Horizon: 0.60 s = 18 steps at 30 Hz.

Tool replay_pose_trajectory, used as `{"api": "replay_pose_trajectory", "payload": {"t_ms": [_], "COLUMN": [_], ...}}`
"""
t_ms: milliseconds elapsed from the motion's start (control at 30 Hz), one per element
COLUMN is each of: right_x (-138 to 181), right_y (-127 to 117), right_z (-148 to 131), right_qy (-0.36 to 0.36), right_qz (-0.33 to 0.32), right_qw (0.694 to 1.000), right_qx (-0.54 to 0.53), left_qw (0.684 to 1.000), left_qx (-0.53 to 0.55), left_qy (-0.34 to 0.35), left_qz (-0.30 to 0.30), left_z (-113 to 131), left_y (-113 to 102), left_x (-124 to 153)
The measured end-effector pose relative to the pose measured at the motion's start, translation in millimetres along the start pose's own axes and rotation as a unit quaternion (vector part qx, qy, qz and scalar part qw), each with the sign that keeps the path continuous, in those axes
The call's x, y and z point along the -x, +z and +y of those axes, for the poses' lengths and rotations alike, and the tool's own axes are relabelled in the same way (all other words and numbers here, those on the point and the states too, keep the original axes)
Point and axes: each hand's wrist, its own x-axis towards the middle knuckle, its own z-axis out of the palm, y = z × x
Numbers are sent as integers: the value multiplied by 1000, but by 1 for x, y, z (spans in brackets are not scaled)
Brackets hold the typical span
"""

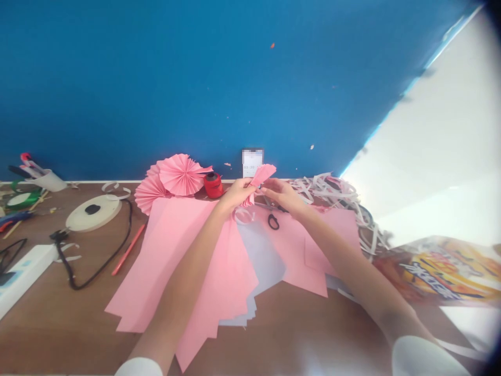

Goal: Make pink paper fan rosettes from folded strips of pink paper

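My left hand (pixel 237 193) and my right hand (pixel 281 195) meet above the table near the blue wall, both pinching a pleated pink paper fan piece (pixel 261 176) held up between them. Under my arms lies a spread of pink paper sheets (pixel 178 245), with a pale lilac sheet (pixel 264 258) among them. Black-handled scissors (pixel 273 221) lie on the sheets just below my right hand. Two finished pink paper rosettes (pixel 176 177) lean against the wall to the left of my hands.
A red tape roll (pixel 213 185) stands beside the rosettes. A heap of white paper strips (pixel 340 201) lies at right. A round white device with a black cable (pixel 92 213), a red pencil (pixel 128 249), a pen cup (pixel 47 179), green ribbon (pixel 21 199) and a printed bag (pixel 450 271) are around.
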Motion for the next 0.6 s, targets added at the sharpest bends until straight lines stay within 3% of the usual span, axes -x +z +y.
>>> {"api": "replay_pose_trajectory", "payload": {"t_ms": [100, 367, 600], "right_x": [1, -3, -13], "right_y": [4, 7, -1], "right_z": [1, 10, 22], "right_qy": [-9, -10, -13], "right_qz": [-25, 22, 99], "right_qw": [998, 970, 963], "right_qx": [-62, -241, -249], "left_qw": [999, 996, 984], "left_qx": [-12, 5, 38], "left_qy": [14, -3, -80], "left_qz": [-45, -94, -152], "left_z": [-2, 5, 7], "left_y": [4, 9, 2], "left_x": [0, 6, 10]}}
